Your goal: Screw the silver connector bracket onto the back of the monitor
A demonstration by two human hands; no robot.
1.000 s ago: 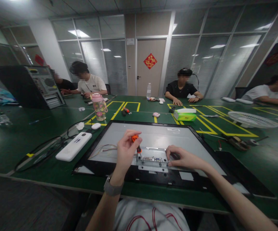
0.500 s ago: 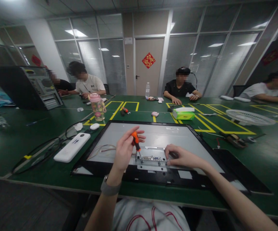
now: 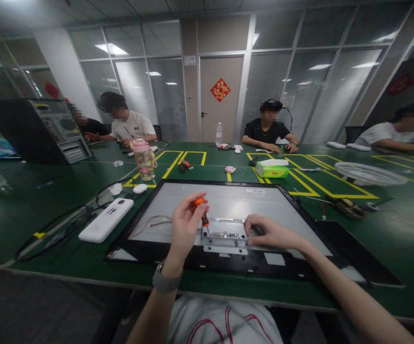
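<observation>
An orange-and-black screwdriver (image 3: 201,209) is gripped by my left hand (image 3: 186,222), its shaft pointing down. The tip meets the left part of a metal bracket (image 3: 224,246) that carries a small board with connectors. My right hand (image 3: 269,231) holds the right end of this bracket, thumb and fingers curled round its edge. Beneath both hands lies a large flat display panel (image 3: 178,198) with a black frame, back side up. Thin wires (image 3: 151,221) run across its surface left of the bracket.
Left of the panel lie a white power bank (image 3: 106,220) and a black cable (image 3: 52,234). Beyond it stand a pink-lidded bottle (image 3: 143,160) and a green tissue pack (image 3: 273,169). A dark flat plate (image 3: 357,248) lies at right. Several people sit across the table.
My left fingers, spread around the screwdriver handle before, have closed in on it. The right hand stays on the bracket. A co-worker across the table has brought both hands together.
</observation>
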